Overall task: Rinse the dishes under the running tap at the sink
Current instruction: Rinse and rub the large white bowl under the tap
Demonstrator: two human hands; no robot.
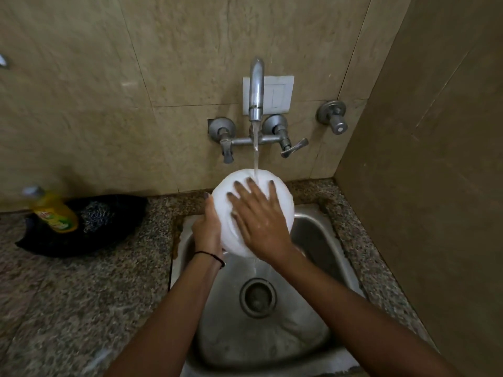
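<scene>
A white plate (231,227) is tilted up over the steel sink (321,240), its top edge under the running stream from the tap (256,88). My left hand (208,227) grips the plate's left rim, thumb on the edge. My right hand (258,216) lies flat on the plate's face with its fingers spread, fingertips near where the water lands. Water runs off the plate's lower edge down into the basin towards the drain (258,297).
A yellow dish-soap bottle (53,210) and a steel scrubber (96,214) lie on a black cloth (54,246) on the speckled granite counter (81,308), left of the sink. Tap valves and a lever handle (295,148) stick out from the tiled wall. A brown wall closes the right side.
</scene>
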